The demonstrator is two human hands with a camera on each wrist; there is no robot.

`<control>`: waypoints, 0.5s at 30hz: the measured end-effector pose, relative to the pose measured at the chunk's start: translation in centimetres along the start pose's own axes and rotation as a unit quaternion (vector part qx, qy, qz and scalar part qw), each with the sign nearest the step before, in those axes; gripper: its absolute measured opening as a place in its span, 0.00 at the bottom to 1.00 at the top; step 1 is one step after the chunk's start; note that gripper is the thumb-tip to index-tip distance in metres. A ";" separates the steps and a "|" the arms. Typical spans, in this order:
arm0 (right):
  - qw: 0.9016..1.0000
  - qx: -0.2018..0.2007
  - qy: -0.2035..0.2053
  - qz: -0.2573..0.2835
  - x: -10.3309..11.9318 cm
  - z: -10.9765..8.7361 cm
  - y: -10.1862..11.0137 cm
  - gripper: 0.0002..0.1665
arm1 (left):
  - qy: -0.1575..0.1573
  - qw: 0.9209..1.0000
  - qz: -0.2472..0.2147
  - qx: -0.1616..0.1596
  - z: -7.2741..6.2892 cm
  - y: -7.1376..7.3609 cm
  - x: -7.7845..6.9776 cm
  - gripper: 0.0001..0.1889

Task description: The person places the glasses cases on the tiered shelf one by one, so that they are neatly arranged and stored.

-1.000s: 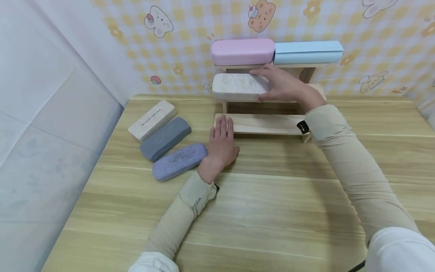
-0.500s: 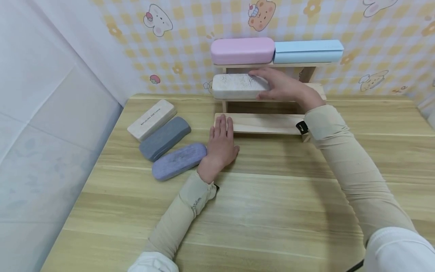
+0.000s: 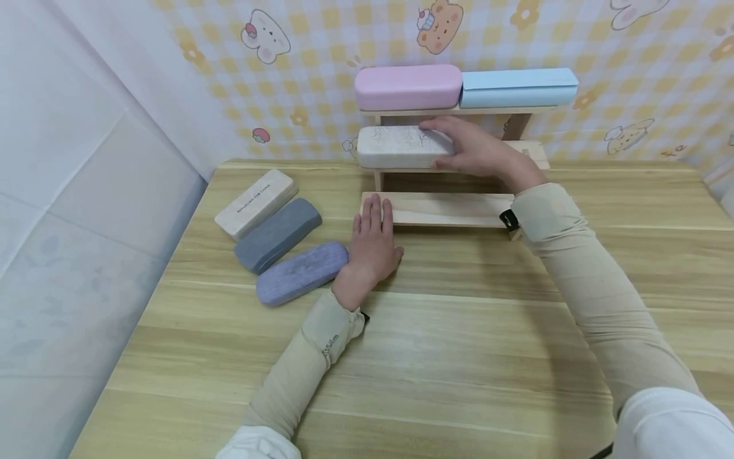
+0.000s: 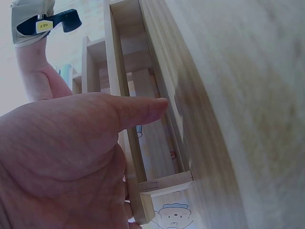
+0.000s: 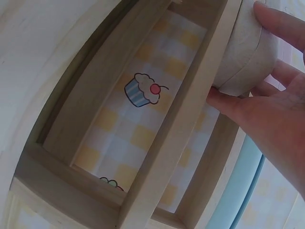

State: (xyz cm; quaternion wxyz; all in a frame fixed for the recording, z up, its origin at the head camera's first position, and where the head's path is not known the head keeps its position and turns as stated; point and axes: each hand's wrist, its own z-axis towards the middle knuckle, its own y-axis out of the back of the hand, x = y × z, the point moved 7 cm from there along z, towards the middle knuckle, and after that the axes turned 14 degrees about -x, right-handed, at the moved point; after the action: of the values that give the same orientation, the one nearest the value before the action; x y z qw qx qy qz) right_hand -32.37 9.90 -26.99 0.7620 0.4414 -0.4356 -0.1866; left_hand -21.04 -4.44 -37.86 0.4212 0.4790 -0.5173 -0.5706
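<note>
A white glasses case with a crackled pattern sits at the left of the middle step of a wooden tiered rack. My right hand grips its right end, thumb at the front and fingers over the back; the right wrist view shows the case between thumb and fingers. My left hand lies with straight fingers on the left end of the lowest step. In the left wrist view the left hand has its thumb stretched out along the rack.
On the top step stand a pink case and a light blue case, side by side. Left of the rack, a cream case, a grey-blue case and a purple case lie on the wooden table. A patterned cloth hangs behind.
</note>
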 end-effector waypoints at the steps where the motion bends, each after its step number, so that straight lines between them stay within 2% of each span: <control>1: 1.000 -0.001 0.000 0.001 0.0 0.0 0.0 0.44 | 0.000 1.000 -0.001 -0.001 0.0 0.0 0.0 0.47; 7: 1.000 -0.010 -0.012 0.001 0.2 -0.3 -0.2 0.43 | 0.001 1.000 -0.004 -0.002 -0.1 -0.2 0.2 0.47; 12: 0.999 -0.049 -0.003 -0.002 -0.1 -1.2 -0.1 0.41 | 0.002 1.000 -0.005 -0.001 -0.1 -0.2 0.2 0.46; 15: 0.997 -0.081 -0.008 0.004 -0.7 -2.5 0.4 0.41 | 0.002 1.000 -0.008 -0.001 -0.1 -0.1 0.2 0.46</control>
State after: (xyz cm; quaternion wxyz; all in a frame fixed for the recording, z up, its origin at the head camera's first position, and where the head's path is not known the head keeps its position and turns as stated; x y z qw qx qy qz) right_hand -30.72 11.92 -27.57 0.7927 0.3747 -0.4266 -0.2219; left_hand -21.00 -4.62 -37.99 0.4181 0.4840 -0.5117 -0.5737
